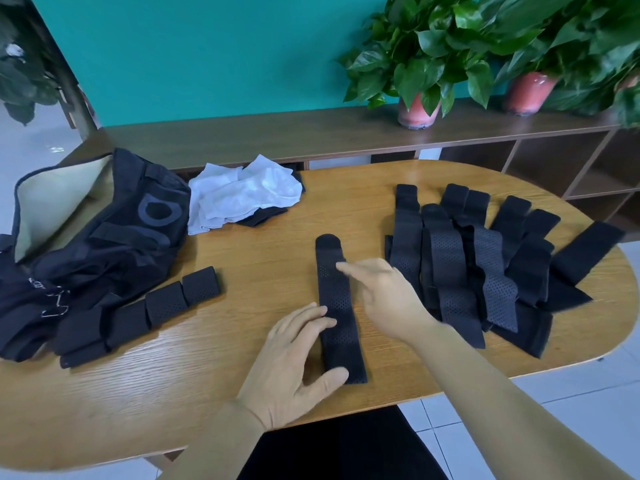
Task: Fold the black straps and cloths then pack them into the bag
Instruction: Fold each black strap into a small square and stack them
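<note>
One black perforated strap lies flat and lengthwise in the middle of the wooden table. My left hand rests on its near half, fingers straight across it and thumb at its near end. My right hand hovers over the strap's far half with fingers extended and slightly blurred. A pile of several unfolded black straps lies at the right. Several folded straps sit in a row at the left, beside the open black bag with a tan lining.
White cloths lie crumpled at the back of the table, over a black piece. Behind stands a low wooden shelf with potted plants. The table's near edge is close to my body.
</note>
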Motion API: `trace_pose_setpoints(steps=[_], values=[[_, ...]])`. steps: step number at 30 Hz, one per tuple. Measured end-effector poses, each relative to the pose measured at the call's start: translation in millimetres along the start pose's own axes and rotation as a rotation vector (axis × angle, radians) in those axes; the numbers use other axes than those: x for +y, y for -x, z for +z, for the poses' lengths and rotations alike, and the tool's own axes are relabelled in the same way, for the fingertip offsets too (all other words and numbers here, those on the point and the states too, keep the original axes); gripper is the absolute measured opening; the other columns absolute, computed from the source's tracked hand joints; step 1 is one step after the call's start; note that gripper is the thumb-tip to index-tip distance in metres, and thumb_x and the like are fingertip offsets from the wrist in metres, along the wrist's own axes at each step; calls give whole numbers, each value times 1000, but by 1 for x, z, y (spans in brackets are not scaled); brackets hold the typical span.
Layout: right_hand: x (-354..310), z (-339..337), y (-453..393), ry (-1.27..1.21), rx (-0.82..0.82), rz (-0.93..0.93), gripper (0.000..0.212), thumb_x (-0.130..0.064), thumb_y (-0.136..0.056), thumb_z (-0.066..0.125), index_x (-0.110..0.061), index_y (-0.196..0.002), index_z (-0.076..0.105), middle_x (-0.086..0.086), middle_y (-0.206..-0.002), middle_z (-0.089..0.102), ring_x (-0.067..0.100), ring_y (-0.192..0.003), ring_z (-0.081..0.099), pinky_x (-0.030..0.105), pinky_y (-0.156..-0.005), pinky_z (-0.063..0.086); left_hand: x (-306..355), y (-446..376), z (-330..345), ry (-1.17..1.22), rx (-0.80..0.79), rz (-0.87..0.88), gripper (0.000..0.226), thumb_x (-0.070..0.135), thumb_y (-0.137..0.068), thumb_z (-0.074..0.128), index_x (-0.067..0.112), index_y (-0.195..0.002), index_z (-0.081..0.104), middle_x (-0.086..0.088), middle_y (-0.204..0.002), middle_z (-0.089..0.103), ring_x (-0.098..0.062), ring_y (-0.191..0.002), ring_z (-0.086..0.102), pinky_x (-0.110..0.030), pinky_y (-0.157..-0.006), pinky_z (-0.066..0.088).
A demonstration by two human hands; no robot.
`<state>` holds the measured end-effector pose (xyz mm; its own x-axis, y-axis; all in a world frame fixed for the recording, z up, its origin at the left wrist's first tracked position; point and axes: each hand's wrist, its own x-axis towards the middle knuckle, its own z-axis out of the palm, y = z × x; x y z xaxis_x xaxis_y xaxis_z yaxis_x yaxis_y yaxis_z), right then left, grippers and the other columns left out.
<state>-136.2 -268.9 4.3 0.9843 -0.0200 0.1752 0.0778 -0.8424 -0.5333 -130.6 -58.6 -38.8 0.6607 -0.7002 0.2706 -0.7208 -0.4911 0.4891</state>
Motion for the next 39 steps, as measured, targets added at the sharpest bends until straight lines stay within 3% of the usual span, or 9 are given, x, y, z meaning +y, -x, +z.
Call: trace_pose_setpoints(steps=[3, 8, 11, 14, 20, 24, 29, 33, 39], values=[[-2, 0, 43, -112, -38, -11, 67, 9, -79, 44, -28, -134, 55, -6, -125, 54, 7, -122, 46, 39, -106, 38, 5, 5, -1, -33, -82, 57, 70, 65, -81, 58, 31, -139, 42, 21, -144, 36, 13, -136, 15, -14, -112, 9], [2, 9, 83, -26, -245, 2, 71, -15, -79, 57, -34, -145, 36, -23, -137, 37, -11, -131, 19, 20, -112, 16, 8, 1, 6, -24, -25, -6, 54, 47, -89, 60, 31, -137, 42, 21, -130, 49, 14, -115, 28, -5, -103, 18], [-4, 21, 72, -73, -57, 65, 52, -30, -88, 62, -35, -137, 46, -26, -116, 48, -7, -119, 36, 19, -104, 25, 5, -3, 11, 50, 55, -137, 47, 42, -93, 58, 35, -136, 40, 16, -120, 59, -1, -112, 48, -22, -99, 39], [-9, 35, 58, -167, 111, 222, 35, -27, -91, 63, -29, -125, 59, -26, -89, 47, 2, -105, 49, 27, -96, 41, 7, -8, 19, 77, 136, -235, 50, 37, -92, 62, 33, -137, 41, 12, -107, 61, -7, -104, 57, -25, -92, 46], [-10, 51, 47, -110, 186, 307, 39, -28, -95, 58, -22, -133, 55, -14, -97, 57, 4, -112, 44, 19, -85, 44, 9, -22, 25, 88, 202, -349, 54, 32, -89, 67, 31, -138, 44, 12, -112, 60, -1, -95, 58, -21, -84, 47], [-8, 57, 48, -66, 237, 288, 38, -24, -94, 59, -18, -132, 57, -9, -100, 60, 8, -111, 45, 21, -82, 45, 11, -26, 22, 10, 162, -305, 45, 33, -91, 64, 29, -135, 51, 12, -96, 54, -3, -83, 50, -14, -74, 38], [-6, 60, 49, -7, 302, 268, 40, -20, -90, 64, -16, -129, 59, -7, -94, 63, 14, -102, 52, 21, -77, 44, 7, -30, 25, -98, 123, -218, 47, 34, -96, 57, 21, -141, 50, 1, -122, 61, -16, -104, 60, -24, -85, 49], [-3, 64, 47, 86, 332, 209, 37, -17, -84, 71, -18, -120, 64, -3, -96, 61, 17, -93, 57, 23, -64, 46, 6, -32, 25, -176, 75, -247, 47, 37, -98, 52, 20, -142, 48, 1, -134, 46, -17, -98, 60, -24, -79, 50], [3, 67, 47, 192, 319, 89, 25, -12, -75, 77, -16, -100, 74, -2, -97, 58, 17, -82, 58, 22, -41, 46, -5, -26, 33, -285, 153, -25, 29, 25, -92, 63, 14, -118, 69, 1, -116, 59, -20, -103, 58, -34, -83, 50]])
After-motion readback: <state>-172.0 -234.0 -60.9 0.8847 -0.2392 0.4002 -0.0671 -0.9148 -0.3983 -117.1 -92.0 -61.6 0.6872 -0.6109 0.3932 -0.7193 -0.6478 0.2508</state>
